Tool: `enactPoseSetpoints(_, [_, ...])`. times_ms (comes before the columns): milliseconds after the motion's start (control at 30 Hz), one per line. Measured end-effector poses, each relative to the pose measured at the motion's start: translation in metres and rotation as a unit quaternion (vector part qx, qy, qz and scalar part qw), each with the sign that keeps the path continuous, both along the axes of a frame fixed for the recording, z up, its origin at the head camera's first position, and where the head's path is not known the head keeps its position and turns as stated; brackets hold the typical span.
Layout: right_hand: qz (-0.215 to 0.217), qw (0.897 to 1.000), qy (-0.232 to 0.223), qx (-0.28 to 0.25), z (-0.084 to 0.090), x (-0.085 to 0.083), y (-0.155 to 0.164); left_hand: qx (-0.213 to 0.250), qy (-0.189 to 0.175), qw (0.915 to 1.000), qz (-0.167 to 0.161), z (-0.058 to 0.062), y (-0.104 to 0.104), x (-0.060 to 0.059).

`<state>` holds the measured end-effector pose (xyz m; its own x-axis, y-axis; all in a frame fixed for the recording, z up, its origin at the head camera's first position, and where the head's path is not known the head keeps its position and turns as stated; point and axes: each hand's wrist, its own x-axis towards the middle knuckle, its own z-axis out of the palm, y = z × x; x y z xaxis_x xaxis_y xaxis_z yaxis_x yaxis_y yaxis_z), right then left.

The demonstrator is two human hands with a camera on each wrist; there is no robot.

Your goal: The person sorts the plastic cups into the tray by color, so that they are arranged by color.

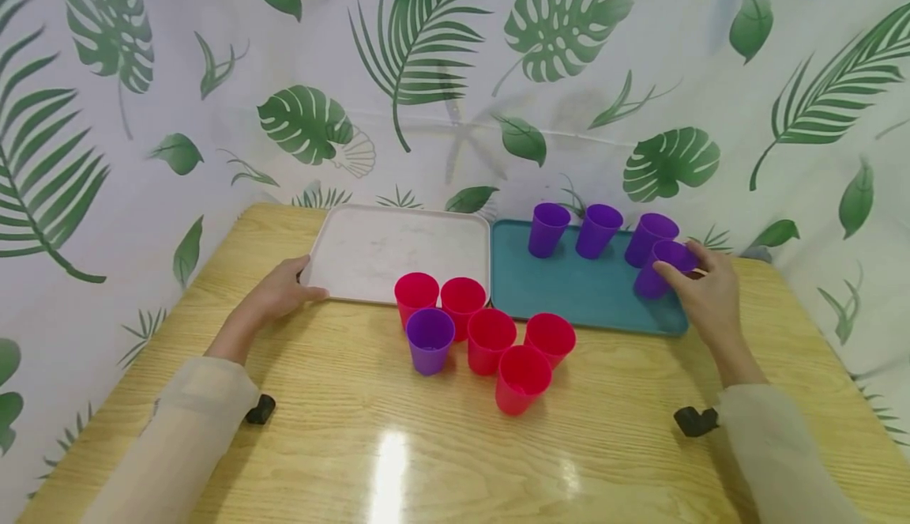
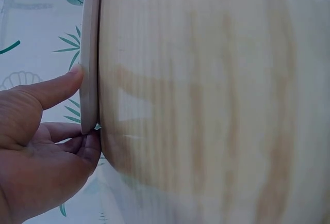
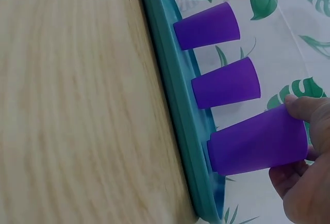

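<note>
My right hand [image 1: 711,291] grips a purple cup [image 1: 650,280] near its rim, thumb on one side and fingers on the other. That cup stands at the right end of the teal tray [image 1: 569,295], close in front of another purple cup [image 1: 643,231]. Farther left on this tray are two more purple cups [image 1: 549,231] [image 1: 597,233], all upright. At the front left corner of the white tray [image 1: 398,243], my left hand [image 1: 284,291] holds the edge. In the left wrist view, its thumb touches the tray rim [image 2: 90,53] and its other fingers curl at the corner.
In front of the trays stand several red cups [image 1: 492,342], grouped with one purple cup [image 1: 430,342] at their left front. Both trays lie side by side on the wooden table [image 1: 320,445]. A leaf-patterned cloth [image 1: 455,50] hangs behind.
</note>
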<state>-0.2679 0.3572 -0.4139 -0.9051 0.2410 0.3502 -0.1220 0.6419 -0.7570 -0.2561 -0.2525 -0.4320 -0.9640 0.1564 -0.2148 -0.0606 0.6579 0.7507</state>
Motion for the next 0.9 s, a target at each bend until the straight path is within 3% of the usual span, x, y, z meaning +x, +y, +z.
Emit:
enactPoseSetpoints(767, [0.034, 0.999, 0.013, 0.005, -0.011, -0.015, -0.005, -0.002, 0.01, 1.0, -0.001, 0.0, 0.001, 0.0])
enactPoseSetpoints(900, [0.014, 1.0, 0.024, -0.002, -0.012, -0.012, -0.009, -0.003, 0.01, 0.9999, -0.003, 0.0, 0.002, 0.0])
